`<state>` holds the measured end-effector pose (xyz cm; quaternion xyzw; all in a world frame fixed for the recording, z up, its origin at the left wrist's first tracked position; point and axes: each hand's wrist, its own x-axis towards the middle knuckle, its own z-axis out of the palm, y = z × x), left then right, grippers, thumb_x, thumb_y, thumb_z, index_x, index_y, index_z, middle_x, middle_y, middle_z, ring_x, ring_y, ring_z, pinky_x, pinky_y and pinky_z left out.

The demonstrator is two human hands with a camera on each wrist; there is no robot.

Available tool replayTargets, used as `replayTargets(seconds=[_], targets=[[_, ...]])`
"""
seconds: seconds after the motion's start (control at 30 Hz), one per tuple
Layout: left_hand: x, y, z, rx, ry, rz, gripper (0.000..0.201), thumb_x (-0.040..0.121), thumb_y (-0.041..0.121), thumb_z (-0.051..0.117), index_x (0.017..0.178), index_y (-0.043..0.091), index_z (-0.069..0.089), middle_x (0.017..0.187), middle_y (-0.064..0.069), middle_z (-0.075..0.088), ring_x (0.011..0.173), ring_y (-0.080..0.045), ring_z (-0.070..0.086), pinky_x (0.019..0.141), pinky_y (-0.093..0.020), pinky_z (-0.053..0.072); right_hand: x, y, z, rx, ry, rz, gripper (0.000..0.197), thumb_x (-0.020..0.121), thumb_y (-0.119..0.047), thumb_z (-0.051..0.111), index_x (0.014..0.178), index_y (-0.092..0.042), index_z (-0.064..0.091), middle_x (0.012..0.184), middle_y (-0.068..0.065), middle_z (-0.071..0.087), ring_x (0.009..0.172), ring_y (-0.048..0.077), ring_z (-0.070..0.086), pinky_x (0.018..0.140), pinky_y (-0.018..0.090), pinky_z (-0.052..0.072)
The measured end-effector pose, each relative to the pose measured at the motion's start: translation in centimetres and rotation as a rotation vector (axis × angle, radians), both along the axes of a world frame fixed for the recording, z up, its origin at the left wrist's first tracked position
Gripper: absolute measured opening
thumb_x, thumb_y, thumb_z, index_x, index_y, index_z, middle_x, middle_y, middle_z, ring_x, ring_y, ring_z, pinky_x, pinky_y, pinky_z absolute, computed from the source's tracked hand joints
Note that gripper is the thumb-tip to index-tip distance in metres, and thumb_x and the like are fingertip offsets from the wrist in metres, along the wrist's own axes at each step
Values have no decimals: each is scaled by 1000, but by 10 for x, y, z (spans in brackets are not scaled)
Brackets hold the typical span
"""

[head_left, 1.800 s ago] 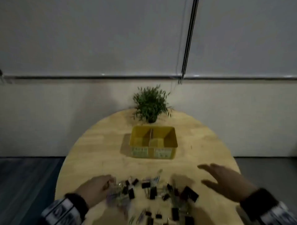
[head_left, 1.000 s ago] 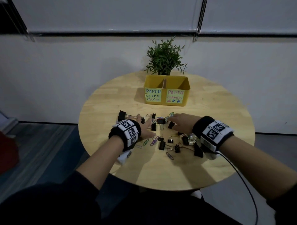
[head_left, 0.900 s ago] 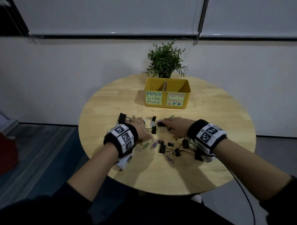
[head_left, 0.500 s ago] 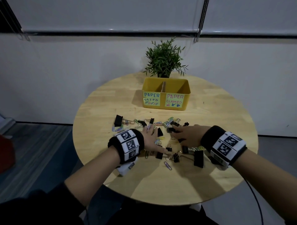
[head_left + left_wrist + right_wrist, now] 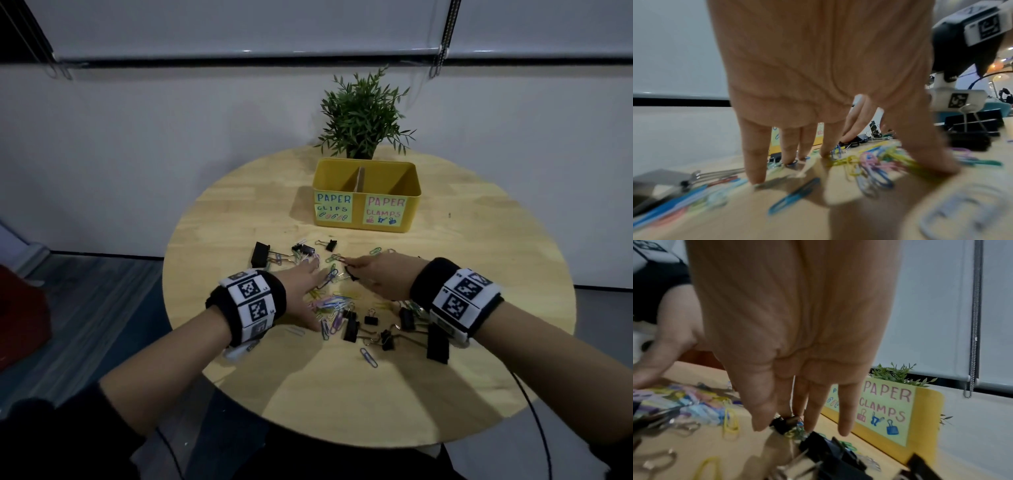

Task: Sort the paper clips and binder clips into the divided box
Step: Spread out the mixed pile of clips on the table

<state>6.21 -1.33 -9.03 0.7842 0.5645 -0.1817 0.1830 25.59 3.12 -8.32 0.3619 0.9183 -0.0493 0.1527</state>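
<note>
Head view: left hand (image 5: 301, 287) flat, fingers straight, pressing on paper clips (image 5: 334, 303); right hand (image 5: 383, 277) pinches a small binder clip (image 5: 782, 424). Both box (image 5: 407, 219) halves look empty. Picking stage; next, carry it to the clamps side. Only the right wrist view shows the pinch.

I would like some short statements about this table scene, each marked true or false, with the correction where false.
1. The yellow box has two compartments. True.
2. The right label reads PAPER PINS. False: it reads PAPER CLAMPS.
3. The plant stands behind the box. True.
4. The left hand is lifted high above the table. False: its straight fingers touch the table among coloured paper clips.
5. The right hand pinches a small black binder clip. True.
</note>
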Motion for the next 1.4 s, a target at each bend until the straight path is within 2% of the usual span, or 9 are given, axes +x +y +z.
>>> replayTargets(seconds=[0.2, 0.3, 0.43, 0.6, 0.77, 0.87, 1.0, 1.23, 1.4], targets=[[-14, -12, -1, 263, -84, 202, 106, 65, 55, 78, 147, 10, 26, 153, -11, 19, 139, -32, 24, 111, -47, 34, 18, 7, 6, 55, -113, -138, 25, 90, -19, 51, 109, -9, 65, 112, 10, 62, 99, 29, 62, 87, 39, 54], [-11, -13, 3, 180, 48, 331, 104, 54, 68, 76, 132, 9, 39, 138, -15, 30, 126, -37, 34, 100, -49, 43, 6, 14, 7, 31, 62, -108, 31, 93, -11, 46, 120, -9, 61, 122, 13, 58, 109, 30, 58, 94, 40, 49], [-3, -10, -4, 86, 3, 354, 120, 56, 65, 78, 145, 8, 22, 148, -18, 24, 134, -40, 31, 107, -48, 38, -25, 24, -3, -78, 67, -90, 43, 91, -4, 43, 133, -9, 50, 132, 15, 49, 118, 32, 50, 100, 41, 44], [-7, -1, -1, 106, -212, 355, 69, 71, 42, 79, 122, 7, 48, 125, -13, 50, 111, -27, 50, 87, -33, 43, -39, 28, -4, -110, 97, -57, 33, 91, -27, 57, 121, -15, 64, 108, 8, 56, 101, 27, 57, 85, 33, 47], [1, -2, -1, 175, -260, 314, 31, 79, 24, 75, 102, 6, 64, 105, -12, 64, 100, -28, 59, 79, -32, 44, -41, 19, -1, -177, 139, -99, 73, 56, -52, 84, 116, -19, 59, 108, 1, 54, 95, 18, 53, 81, 33, 51], [3, 2, 3, 205, -224, 286, 17, 81, 19, 72, 83, 6, 61, 88, -15, 65, 88, -31, 62, 74, -37, 48, -49, 17, -6, -159, 178, -103, 60, 63, -42, 84, 112, -18, 61, 108, 4, 61, 88, 17, 50, 74, 29, 46], [4, 7, 10, 169, -238, 372, 34, 78, 15, 75, 61, 12, 46, 63, -2, 50, 72, -26, 54, 68, -37, 48, -56, 18, -5, -142, 195, -110, 39, 72, -30, 80, 106, -17, 68, 99, 4, 67, 82, 17, 53, 71, 28, 43], [-4, 24, 14, -48, -411, 568, 16, 69, 0, 81, 76, -2, 67, 75, -20, 70, 66, -34, 70, 70, -47, 61, -42, 36, 17, -273, 305, -279, 16, 75, -20, 79, 85, -18, 68, 82, 0, 66, 74, 18, 65, 59, 24, 53], [-10, 43, 26, -59, -434, 520, 13, 67, 0, 81, 67, 1, 68, 68, -17, 68, 64, -29, 69, 70, -43, 61, -15, 60, 75, -440, 619, -468, 16, 82, -17, 71, 97, -10, 69, 87, 2, 68, 78, 17, 65, 67, 23, 57]])
